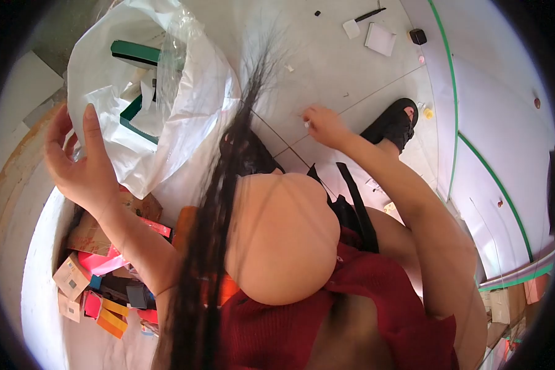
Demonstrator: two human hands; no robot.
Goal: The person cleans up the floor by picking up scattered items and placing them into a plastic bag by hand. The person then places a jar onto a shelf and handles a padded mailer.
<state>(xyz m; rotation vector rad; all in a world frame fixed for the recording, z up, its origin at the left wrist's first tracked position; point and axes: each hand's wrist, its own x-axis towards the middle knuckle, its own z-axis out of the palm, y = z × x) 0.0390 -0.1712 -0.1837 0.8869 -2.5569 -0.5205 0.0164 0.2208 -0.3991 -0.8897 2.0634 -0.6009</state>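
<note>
My left hand point(86, 163) is at the left rim of a large white plastic bag point(197, 132). Its thumb and fingers are spread apart, with the bag's edge between them, not visibly pinched. Inside the bag lie a dark green box lid point(135, 53), an open green box point(132, 117) and white paper. My right hand point(325, 126) hangs above the tiled floor, to the right of the bag. Its fingers are curled together; a small white spot shows at them, and I cannot make out what it is.
Cardboard boxes point(77, 277) and colourful packaging fill a white-rimmed container at lower left. My black sandal point(391, 126) stands near white cabinets point(493, 117) with green edging. A white card point(381, 39) and a black cube point(418, 36) lie farther off. Dark hair point(219, 203) blocks part of the view.
</note>
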